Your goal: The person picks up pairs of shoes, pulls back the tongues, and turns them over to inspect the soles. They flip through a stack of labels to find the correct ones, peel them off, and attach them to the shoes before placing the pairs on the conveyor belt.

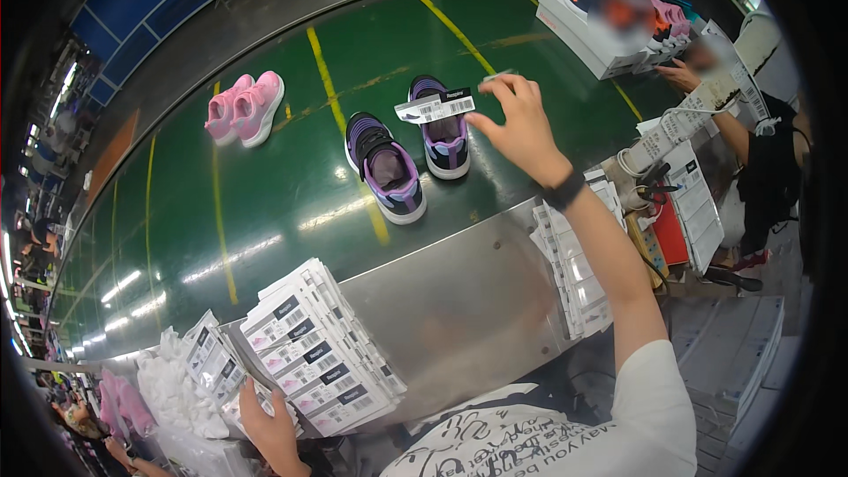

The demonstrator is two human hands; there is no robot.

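Note:
A pair of dark purple and black sneakers stands on the green conveyor belt (291,172) in front of me. Across the opening of the right sneaker (448,159) lies a white and black label strip (435,108). My right hand (523,124) hovers just right of that strip, thumb and fingers apart. The left sneaker (386,168) sits beside it, a little nearer to me. At lower left, my left hand (268,428) rests with parted fingers at a small pile of label sheets (215,362). Next to it lies a thicker stack of label sheets (322,353).
Pink sneakers (246,110) stand farther left on the belt. At far right are an open shoebox (579,35) and another person's hand (680,77). More label sheets (574,269) lie on the metal ledge (450,300), beside a red folder (669,230). White crumpled material (172,380) lies at lower left.

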